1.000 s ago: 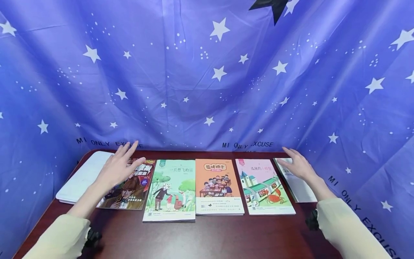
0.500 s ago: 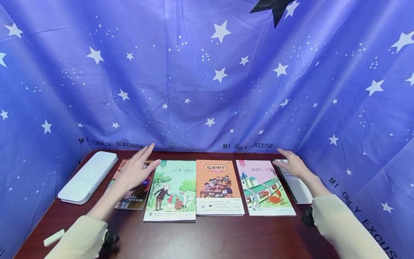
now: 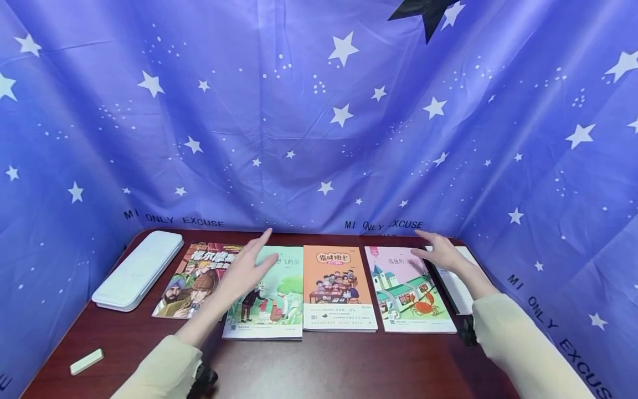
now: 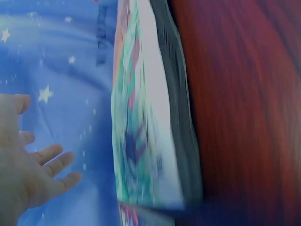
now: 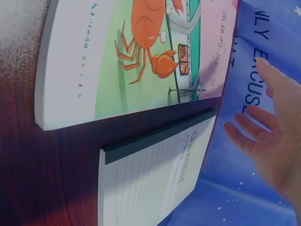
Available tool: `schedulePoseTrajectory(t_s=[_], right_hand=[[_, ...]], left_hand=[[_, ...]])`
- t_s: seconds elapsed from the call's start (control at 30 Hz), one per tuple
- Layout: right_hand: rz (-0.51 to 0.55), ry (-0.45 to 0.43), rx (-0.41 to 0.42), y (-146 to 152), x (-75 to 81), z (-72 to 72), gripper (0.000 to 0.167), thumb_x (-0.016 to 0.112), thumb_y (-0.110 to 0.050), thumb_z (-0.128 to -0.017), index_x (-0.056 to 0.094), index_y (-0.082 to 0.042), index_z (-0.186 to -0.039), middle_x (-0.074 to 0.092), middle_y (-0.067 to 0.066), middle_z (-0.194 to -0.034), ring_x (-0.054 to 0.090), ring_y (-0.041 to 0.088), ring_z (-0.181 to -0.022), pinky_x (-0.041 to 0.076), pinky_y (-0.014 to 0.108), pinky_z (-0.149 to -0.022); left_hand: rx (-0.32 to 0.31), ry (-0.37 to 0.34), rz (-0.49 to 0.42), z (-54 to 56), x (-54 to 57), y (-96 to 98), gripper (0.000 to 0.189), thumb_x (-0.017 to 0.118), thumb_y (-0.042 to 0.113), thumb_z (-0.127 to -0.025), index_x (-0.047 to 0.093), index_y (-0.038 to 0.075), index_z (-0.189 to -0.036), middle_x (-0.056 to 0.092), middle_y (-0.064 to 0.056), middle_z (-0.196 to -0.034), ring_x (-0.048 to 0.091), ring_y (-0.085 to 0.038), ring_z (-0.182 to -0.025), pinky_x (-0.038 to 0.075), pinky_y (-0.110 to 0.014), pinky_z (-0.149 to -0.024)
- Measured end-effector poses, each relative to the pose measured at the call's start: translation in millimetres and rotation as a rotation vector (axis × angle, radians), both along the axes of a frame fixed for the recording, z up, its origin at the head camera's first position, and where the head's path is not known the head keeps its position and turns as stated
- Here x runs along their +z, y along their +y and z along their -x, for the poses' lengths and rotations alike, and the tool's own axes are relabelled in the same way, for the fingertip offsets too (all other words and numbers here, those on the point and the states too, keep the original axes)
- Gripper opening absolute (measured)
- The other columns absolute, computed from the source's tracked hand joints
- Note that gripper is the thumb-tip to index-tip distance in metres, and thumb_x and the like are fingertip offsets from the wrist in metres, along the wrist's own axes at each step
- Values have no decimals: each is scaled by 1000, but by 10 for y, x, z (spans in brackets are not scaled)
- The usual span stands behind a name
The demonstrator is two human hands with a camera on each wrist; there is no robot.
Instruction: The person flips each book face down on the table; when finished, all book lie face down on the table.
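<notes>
My left hand (image 3: pixel 246 269) hovers with loosely spread fingers over the green book (image 3: pixel 284 288), hiding part of its title, and holds nothing. In the left wrist view that hand (image 4: pixel 28 165) is held apart from the book's blurred cover (image 4: pixel 136 136). My right hand (image 3: pixel 446 256) is raised over the gap between the pink crab book (image 3: pixel 411 293) and a white notebook (image 3: pixel 461 285) with a dark spine. Its fingers are relaxed, with nothing between them; the right wrist view shows the hand (image 5: pixel 277 136) beyond the notebook's top edge (image 5: pixel 188 150).
An orange book (image 3: pixel 339 288) lies between the green and pink ones. Left of the green book is a comic-style book (image 3: pixel 191 282), then a white case (image 3: pixel 139 271). A small white bar (image 3: pixel 87 362) lies at the front left. Starry blue cloth (image 3: pixel 319 111) surrounds the dark red table (image 3: pixel 299 371).
My left hand has swept right, from over the white case and comic-style book to the green book, uncovering the white bar. My right hand has shifted slightly left. The books stay put.
</notes>
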State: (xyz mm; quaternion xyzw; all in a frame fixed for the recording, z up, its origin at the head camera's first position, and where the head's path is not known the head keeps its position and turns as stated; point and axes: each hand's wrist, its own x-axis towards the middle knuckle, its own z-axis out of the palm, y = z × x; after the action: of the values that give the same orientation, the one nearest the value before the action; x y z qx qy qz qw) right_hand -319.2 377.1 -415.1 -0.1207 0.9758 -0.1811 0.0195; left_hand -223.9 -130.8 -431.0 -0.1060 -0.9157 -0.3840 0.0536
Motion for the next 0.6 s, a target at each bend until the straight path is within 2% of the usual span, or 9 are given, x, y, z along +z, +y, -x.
schedulePoseTrajectory(t_s=[0.1, 0.2, 0.3, 0.43, 0.6], right_hand=[[6, -13, 14, -37, 6, 19, 72, 68, -32, -99, 40, 3, -154, 43, 37, -153, 42, 58, -139, 41, 72, -110], [9, -29, 30, -72, 10, 30, 71, 68, -32, -99, 40, 4, -154, 47, 39, -148, 48, 58, -134, 45, 70, -107], [19, -45, 38, -105, 10, 36, 70, 68, -31, -99, 41, 4, -153, 51, 39, -143, 54, 56, -129, 49, 67, -104], [27, -48, 55, -136, 4, 65, 69, 70, -30, -98, 43, 5, -151, 55, 39, -138, 59, 54, -123, 53, 63, -100], [-4, -59, 62, -140, -6, 115, 65, 71, -30, -97, 49, 4, -148, 55, 39, -139, 59, 53, -124, 53, 63, -99]], left_hand=[[-26, -33, -90, -21, -12, 166, 71, 53, 53, -104, 22, 33, -164, 37, -13, -166, 32, -41, -154, 30, -73, -119], [-51, -66, -191, -37, -15, 328, 69, 54, 50, -104, 25, 32, -164, 44, -9, -162, 42, -37, -149, 36, -67, -119], [-67, -91, -265, -55, -16, 483, 67, 55, 47, -104, 28, 31, -163, 51, -9, -156, 54, -32, -138, 46, -61, -114], [-94, -114, -298, -98, -45, 673, 67, 57, 46, -103, 29, 30, -163, 54, -11, -153, 60, -29, -130, 51, -58, -108], [-167, -146, -321, -197, -83, 908, 68, 55, 45, -103, 31, 22, -162, 54, -15, -152, 63, -31, -125, 55, -54, -103]])
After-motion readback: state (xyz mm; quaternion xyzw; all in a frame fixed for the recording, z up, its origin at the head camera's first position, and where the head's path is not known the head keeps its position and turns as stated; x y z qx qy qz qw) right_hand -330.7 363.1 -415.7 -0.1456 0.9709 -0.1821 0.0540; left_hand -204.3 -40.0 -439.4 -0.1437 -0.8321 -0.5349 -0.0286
